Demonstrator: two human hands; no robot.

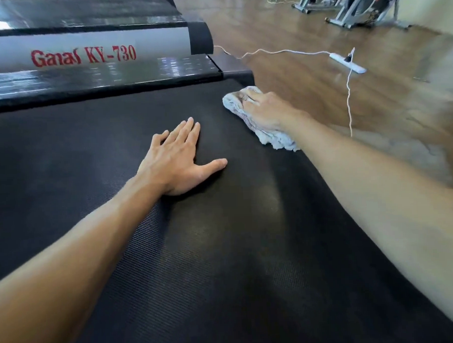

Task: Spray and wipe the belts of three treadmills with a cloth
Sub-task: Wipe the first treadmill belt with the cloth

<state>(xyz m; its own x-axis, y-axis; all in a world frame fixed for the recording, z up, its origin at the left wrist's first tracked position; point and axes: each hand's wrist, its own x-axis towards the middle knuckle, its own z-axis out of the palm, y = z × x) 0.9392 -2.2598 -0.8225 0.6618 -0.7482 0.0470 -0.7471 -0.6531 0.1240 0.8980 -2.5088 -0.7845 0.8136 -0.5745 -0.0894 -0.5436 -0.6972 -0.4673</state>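
**Inspection: person's arms and hands as seen from the head camera**

Both forearms were bare to the frame edge; no sleeve, cuff or glove was visible on either. The left hand (176, 162) carried no ring, watch or band. The right hand (263, 109) likewise showed nothing worn at the wrist. Fingernails on the left hand were short and unpainted. Fine hair showed along both forearms.

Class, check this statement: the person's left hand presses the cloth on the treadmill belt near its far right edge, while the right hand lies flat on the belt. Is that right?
Not quite: the hands are swapped. The head view shows the right hand pressing the cloth on the treadmill belt near its far right edge, while the left hand lies flat on the belt.
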